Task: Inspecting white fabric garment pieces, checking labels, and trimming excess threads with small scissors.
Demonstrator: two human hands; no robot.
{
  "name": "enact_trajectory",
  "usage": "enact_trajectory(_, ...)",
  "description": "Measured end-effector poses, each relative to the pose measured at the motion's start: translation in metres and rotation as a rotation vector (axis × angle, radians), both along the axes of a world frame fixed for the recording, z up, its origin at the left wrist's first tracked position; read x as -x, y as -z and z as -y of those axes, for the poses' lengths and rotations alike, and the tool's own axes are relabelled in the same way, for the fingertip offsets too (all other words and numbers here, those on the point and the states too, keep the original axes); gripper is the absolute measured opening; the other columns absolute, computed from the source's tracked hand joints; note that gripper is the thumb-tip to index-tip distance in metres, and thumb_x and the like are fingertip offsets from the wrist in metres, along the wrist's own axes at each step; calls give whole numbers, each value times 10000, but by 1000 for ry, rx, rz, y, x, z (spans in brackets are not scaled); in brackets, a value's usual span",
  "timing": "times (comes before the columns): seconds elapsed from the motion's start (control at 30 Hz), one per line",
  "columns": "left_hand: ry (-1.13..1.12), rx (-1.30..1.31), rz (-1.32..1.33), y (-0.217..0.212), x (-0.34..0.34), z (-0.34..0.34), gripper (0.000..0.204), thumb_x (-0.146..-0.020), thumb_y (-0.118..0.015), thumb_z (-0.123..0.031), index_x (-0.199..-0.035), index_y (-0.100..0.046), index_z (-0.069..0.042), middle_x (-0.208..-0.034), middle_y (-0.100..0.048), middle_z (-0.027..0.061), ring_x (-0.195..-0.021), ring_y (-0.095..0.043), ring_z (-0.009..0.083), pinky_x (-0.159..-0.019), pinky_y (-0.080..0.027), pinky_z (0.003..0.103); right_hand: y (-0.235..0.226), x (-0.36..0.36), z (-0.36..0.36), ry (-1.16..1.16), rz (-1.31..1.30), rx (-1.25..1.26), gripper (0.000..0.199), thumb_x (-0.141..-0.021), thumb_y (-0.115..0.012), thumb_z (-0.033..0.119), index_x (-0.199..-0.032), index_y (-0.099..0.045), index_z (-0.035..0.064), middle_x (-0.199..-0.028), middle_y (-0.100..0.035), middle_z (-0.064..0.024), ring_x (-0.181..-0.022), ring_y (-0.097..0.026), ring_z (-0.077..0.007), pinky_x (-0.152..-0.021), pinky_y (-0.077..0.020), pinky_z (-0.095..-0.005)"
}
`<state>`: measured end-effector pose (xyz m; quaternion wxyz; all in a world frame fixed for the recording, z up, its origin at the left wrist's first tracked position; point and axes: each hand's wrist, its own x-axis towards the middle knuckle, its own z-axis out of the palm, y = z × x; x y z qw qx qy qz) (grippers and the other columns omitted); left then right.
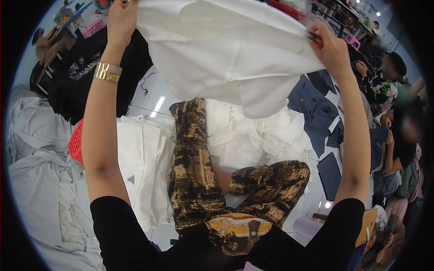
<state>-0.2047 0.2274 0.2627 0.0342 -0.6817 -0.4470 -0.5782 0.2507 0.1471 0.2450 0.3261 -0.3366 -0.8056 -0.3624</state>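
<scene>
I hold a white garment [226, 49] up and spread out in front of me. My left hand [121, 20], with a gold bracelet on the wrist, grips its upper left edge. At the upper right edge my right hand [330, 47] pinches the cloth together with a small dark tool. Below the cloth my legs in brown-and-black patterned trousers [199, 167] stretch over the floor. A stack of folded white pieces [144, 153] lies by my left leg, and a loose heap of white cloth [253, 135] lies beyond my knees.
Grey fabric [36, 167] is piled at the left beside a red basket [76, 142]. Black garments [90, 67] lie at the upper left. Navy cut pieces [318, 113] are scattered at the right, where other people [389, 90] sit working on the floor.
</scene>
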Motion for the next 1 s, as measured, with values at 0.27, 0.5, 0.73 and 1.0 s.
enact_trajectory(0.27, 105, 141, 493, -30, 14, 32, 142, -875, -356, -95, -863, -498, -92, -754, -519, 25, -651, -525, 127, -566, -472, 253, -39, 25, -39, -55, -412, 95, 210, -782, -581, 102, -980, -535, 49, -768, -590, -62, -603, -554, -140, -557, -427, -255)
enact_trajectory(0.5, 127, 113, 407, -33, 82, 31, 168, -831, -383, -28, -848, -549, -44, -702, -525, 17, -645, -516, 124, -577, -407, 211, -60, 68, -49, -298, -964, 667, 157, -844, -551, 205, -948, -559, 88, -554, -461, 25, -399, -348, -37, -370, -239, -199)
enact_trajectory(0.73, -28, 280, -126, 86, 74, 172, 222, -753, -551, 1, -969, -598, -15, -952, -606, 58, -856, -545, 119, -789, -410, 231, 68, 87, 60, -179, -601, 580, 270, -662, -495, -79, -925, -518, -22, -831, -572, -104, -785, -533, -127, -680, -429, -226)
enact_trajectory(1.0, -140, 1062, -130, 260, 31, 286, 533, -601, -563, 90, -1104, -514, -77, -1080, -443, 158, -818, -514, 256, -712, -454, 321, 291, 95, 190, 165, -618, 1423, 208, -705, -631, 53, -886, -533, 26, -713, -582, -129, -665, -599, -246, -616, -462, -300)
